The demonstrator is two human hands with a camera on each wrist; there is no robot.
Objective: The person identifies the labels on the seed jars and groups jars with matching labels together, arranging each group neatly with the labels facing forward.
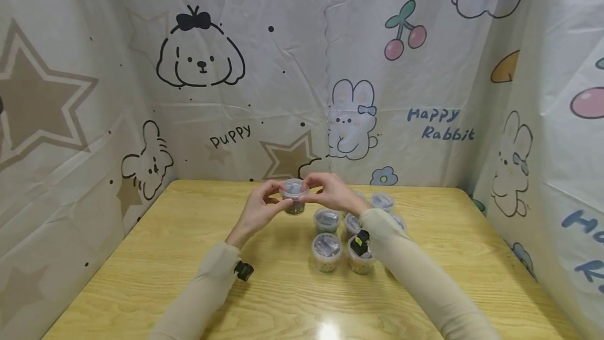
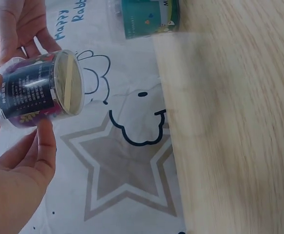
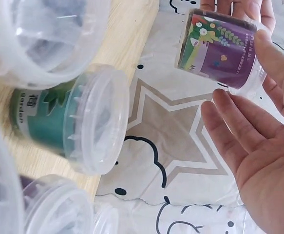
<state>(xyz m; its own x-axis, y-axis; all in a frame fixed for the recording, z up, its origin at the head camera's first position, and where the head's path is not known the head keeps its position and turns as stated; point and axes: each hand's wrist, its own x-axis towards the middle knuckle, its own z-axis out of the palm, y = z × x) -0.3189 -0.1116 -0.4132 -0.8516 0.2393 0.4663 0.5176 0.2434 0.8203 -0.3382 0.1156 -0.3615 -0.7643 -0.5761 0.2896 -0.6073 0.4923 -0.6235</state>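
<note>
Both hands hold up one small, clear plastic tub [image 1: 295, 206] with a translucent lid, above the far part of the table. Its wraparound label is purple [image 3: 229, 53] on one side and dark with small white print [image 2: 32, 90] on another; a pale flat stick shows at its base. The left hand [image 1: 260, 208] grips the tub's left side between thumb and fingers. From the right, the right hand [image 1: 330, 192] pinches it near the lid rim, its lower fingers [image 3: 224, 109] extended away from the tub.
Several similar lidded tubs [image 1: 326, 245] stand grouped in rows on the wooden table [image 1: 189, 256], partly hidden under the right forearm. One tub with a teal label [image 3: 59, 117] is close to the right wrist. Printed cloth [image 1: 264, 93] walls the table's back and sides.
</note>
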